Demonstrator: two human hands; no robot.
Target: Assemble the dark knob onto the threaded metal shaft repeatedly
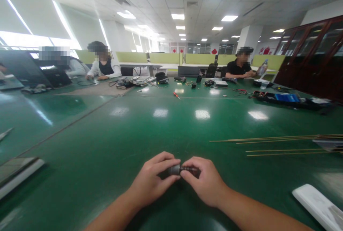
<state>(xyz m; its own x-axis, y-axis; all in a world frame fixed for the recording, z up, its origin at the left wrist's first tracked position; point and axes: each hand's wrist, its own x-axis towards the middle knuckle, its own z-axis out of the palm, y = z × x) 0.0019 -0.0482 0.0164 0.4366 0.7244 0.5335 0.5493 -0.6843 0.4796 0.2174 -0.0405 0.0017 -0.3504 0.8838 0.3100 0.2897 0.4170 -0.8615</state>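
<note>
In the middle of the near table edge, my left hand is closed round a short dark grey cylinder, thumb below and fingers above. Its rounded end points right. My right hand pinches a thin, dark, ridged rod that lies in line with the cylinder. The two pieces meet or nearly meet between my fingertips; whether they are joined I cannot tell. The rod's right part runs into the shadow of my right palm. Both hands are just over the green tabletop.
Thin long sticks lie at right, with a white object nearer me. A flat pale-edged thing sits at left. Farther off are a red screwdriver, a black tray and several people, one holding a bottle.
</note>
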